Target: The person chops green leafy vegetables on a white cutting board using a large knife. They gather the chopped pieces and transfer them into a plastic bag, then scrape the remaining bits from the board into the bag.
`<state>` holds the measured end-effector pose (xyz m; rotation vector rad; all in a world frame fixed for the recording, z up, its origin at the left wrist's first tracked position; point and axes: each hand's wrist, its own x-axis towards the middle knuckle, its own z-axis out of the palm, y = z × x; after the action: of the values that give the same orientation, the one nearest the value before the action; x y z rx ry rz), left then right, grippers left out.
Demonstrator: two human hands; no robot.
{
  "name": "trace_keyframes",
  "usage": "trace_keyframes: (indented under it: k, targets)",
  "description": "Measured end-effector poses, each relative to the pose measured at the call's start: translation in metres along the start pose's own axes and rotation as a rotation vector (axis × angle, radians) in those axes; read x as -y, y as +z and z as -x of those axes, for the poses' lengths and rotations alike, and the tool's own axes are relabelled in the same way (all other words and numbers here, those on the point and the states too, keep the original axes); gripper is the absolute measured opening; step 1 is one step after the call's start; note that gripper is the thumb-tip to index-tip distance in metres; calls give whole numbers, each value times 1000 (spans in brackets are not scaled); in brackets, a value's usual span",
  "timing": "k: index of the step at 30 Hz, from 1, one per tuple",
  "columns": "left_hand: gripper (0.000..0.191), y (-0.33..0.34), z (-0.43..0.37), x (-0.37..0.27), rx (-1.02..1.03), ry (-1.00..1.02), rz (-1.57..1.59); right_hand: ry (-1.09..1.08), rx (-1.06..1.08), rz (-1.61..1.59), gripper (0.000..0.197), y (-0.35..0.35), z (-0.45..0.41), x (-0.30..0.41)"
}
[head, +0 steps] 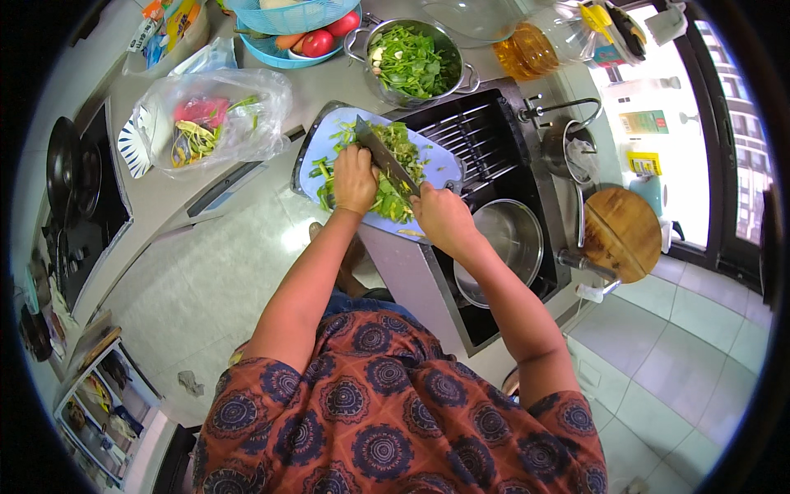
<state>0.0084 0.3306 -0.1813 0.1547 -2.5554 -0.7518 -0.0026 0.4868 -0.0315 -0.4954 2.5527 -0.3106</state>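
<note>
My right hand grips the handle of a cleaver, whose broad blade slants up and left across a blue cutting board. Against the near side of the blade, my left hand presses down with bent fingers on leafy greens. Cut greens lie on both sides of the blade, some yellowish. What the left fingers pin down is mostly hidden under them. The board rests across the counter's edge and part of the sink.
A steel pot of greens and garlic stands beyond the board. The black sink holds a steel pot. A plastic bag with vegetable scraps lies left. An oil bottle, a faucet and a round wooden board are at right.
</note>
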Motion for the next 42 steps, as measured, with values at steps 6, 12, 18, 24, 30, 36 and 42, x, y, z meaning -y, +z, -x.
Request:
trace_keyframes:
  k: [6,12,18,24,30,36,42]
  targets:
    - [24,0,1,1,16,-14,-16,22,-36,-30,29,42,-21,-6]
    - [26,4,4,2,-1,-13,-57,38,-223,-80,28,86,-33,-8]
    - [21,-2,-3,-1,-32,-30,14,10,-304,-61,25,91,-30,-8]
    - [10,-17,-17,-1,-34,-187,140,-16,-327,-122,26,51,-9,-11]
    - [13,-39,-23,-15,-2,-273,99,-9,-295,-76,25,28,15,1]
    - [20,-31,-6,-14,54,-96,-150,-9,-220,-26,24,30,19,8]
    - [19,-11,4,1,40,-70,-150,5,-109,-20,22,27,7,12]
